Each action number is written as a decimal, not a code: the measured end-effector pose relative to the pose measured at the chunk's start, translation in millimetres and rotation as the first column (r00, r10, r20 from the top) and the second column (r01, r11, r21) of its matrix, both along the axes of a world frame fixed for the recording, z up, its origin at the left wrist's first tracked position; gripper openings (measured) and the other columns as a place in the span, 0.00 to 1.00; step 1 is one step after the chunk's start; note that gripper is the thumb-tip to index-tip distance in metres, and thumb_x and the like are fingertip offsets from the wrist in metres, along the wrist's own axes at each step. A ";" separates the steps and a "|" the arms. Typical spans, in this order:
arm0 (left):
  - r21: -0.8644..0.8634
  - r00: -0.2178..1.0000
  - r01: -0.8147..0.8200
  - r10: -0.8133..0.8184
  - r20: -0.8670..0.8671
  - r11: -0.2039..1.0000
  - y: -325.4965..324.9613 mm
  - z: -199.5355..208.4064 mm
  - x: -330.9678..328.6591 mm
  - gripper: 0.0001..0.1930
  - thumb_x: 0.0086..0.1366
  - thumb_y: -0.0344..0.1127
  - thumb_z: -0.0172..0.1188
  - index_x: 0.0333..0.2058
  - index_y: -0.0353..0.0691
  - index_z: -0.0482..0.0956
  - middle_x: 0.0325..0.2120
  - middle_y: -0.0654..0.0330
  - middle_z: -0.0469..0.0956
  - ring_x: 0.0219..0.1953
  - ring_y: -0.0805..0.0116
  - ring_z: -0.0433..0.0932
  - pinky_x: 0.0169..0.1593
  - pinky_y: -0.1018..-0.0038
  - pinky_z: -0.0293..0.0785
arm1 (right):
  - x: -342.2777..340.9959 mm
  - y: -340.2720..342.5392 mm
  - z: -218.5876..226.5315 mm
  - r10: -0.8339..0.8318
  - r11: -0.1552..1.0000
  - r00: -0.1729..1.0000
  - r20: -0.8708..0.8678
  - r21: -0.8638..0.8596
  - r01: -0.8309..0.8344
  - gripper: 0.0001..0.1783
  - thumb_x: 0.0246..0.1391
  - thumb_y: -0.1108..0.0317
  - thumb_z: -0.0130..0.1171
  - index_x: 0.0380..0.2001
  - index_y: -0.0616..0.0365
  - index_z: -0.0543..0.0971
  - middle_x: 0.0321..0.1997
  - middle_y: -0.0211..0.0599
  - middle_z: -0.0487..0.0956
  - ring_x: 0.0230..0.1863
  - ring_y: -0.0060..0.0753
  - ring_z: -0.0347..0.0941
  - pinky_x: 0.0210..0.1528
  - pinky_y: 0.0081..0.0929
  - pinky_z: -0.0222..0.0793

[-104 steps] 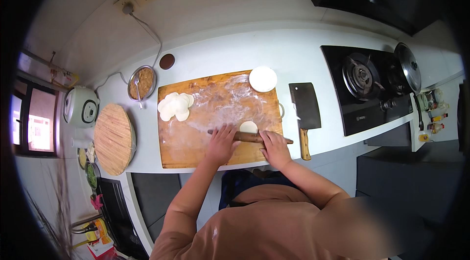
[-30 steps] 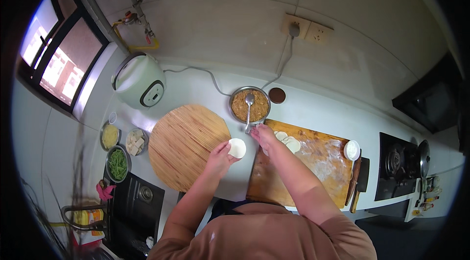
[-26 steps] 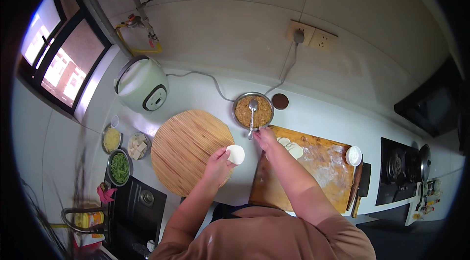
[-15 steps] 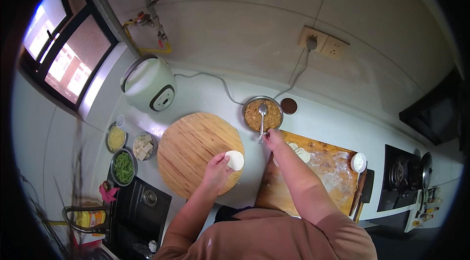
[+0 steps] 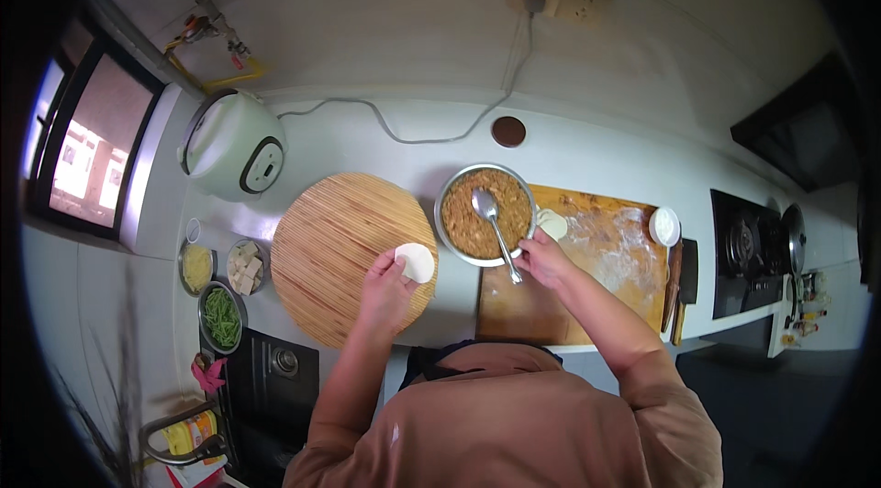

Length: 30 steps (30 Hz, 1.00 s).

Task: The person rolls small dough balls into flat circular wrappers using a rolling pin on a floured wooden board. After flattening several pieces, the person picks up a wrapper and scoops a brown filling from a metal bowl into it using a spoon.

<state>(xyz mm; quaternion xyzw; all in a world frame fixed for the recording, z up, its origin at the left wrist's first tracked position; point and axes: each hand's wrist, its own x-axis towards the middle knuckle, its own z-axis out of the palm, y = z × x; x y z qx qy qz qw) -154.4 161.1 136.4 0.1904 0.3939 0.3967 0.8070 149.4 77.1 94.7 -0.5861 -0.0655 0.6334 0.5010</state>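
Note:
Between thumb and fingers of my left hand (image 5: 382, 293) is a round, pale dough wrapper (image 5: 418, 263), held over the right edge of a round wooden board (image 5: 335, 240). My right hand (image 5: 543, 258) grips the near right rim of a steel bowl (image 5: 439, 220) of brown minced filling (image 5: 468, 229). A metal spoon (image 5: 498, 231) rests in the filling, its handle sticking out over the rim beside my right fingers. The bowl overlaps the left corner of a floured rectangular board (image 5: 587, 304). Several more wrappers (image 5: 552, 224) lie on that board, partly hidden by the bowl and my hand.
A small white bowl (image 5: 664, 225) of white powder stands at the floured board's right, by a rolling pin (image 5: 674, 281). Left are a rice cooker (image 5: 225, 153), bowls of tofu cubes (image 5: 245, 269) and green strips (image 5: 221, 316), and a sink (image 5: 266, 396). A brown disc (image 5: 508, 131) lies behind.
My right hand has pulled the steel bowl nearer, away from the wall, with the spoon still in it. My left hand still holds the wrapper. The whole view has shifted.

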 end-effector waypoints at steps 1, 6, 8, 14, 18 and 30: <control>-0.002 1.000 -0.007 0.007 0.008 1.000 0.6 -1.8 -0.2 0.09 0.73 0.27 0.52 0.49 0.36 0.75 0.48 0.54 0.80 0.51 0.59 0.81 0.57 0.59 0.78 | 0.3 -20.0 1.1 0.016 1.000 1.000 0.015 -0.018 -0.016 0.21 0.64 0.75 0.48 0.59 0.46 0.69 0.47 0.32 0.78 0.42 0.26 0.77 0.43 0.28 0.80; -0.016 1.000 0.028 -0.028 0.006 0.999 -3.2 -3.1 7.3 0.09 0.73 0.27 0.53 0.49 0.37 0.75 0.48 0.54 0.80 0.51 0.59 0.81 0.56 0.59 0.78 | -9.0 -97.8 8.2 0.050 0.981 0.995 0.088 -0.191 -0.032 0.23 0.65 0.75 0.47 0.61 0.46 0.68 0.47 0.32 0.78 0.41 0.26 0.77 0.44 0.29 0.79; -0.036 0.998 0.053 -0.052 0.019 0.998 -7.6 -6.9 11.0 0.09 0.73 0.27 0.53 0.49 0.37 0.75 0.48 0.54 0.80 0.51 0.59 0.80 0.55 0.59 0.78 | -11.0 -122.0 5.2 0.036 0.972 0.996 0.082 -0.234 -0.016 0.24 0.65 0.76 0.46 0.62 0.47 0.68 0.47 0.33 0.78 0.39 0.26 0.77 0.39 0.25 0.80; -0.037 0.987 0.149 -0.146 0.073 0.988 -14.3 -16.6 16.2 0.08 0.72 0.27 0.53 0.48 0.39 0.76 0.48 0.55 0.80 0.51 0.59 0.80 0.55 0.59 0.78 | -15.1 -151.4 2.0 0.023 0.960 0.996 0.085 -0.279 0.001 0.24 0.65 0.76 0.46 0.63 0.47 0.67 0.47 0.31 0.79 0.38 0.24 0.77 0.33 0.19 0.78; -0.024 0.979 0.194 -0.192 0.065 0.981 -18.0 -14.1 19.2 0.08 0.72 0.26 0.54 0.47 0.40 0.77 0.47 0.55 0.81 0.51 0.59 0.80 0.54 0.59 0.79 | -11.7 -165.3 -21.8 0.023 0.970 0.999 0.041 -0.243 -0.012 0.24 0.66 0.75 0.47 0.63 0.47 0.67 0.49 0.30 0.79 0.40 0.24 0.78 0.39 0.22 0.79; -0.078 0.964 0.262 -0.257 0.069 0.962 -32.0 -23.1 35.1 0.08 0.72 0.28 0.54 0.48 0.37 0.76 0.47 0.55 0.81 0.50 0.62 0.81 0.55 0.62 0.79 | -15.3 -191.9 -12.3 0.069 0.997 0.911 0.406 -0.071 -0.043 0.20 0.65 0.73 0.53 0.59 0.53 0.71 0.47 0.34 0.79 0.43 0.30 0.78 0.45 0.28 0.78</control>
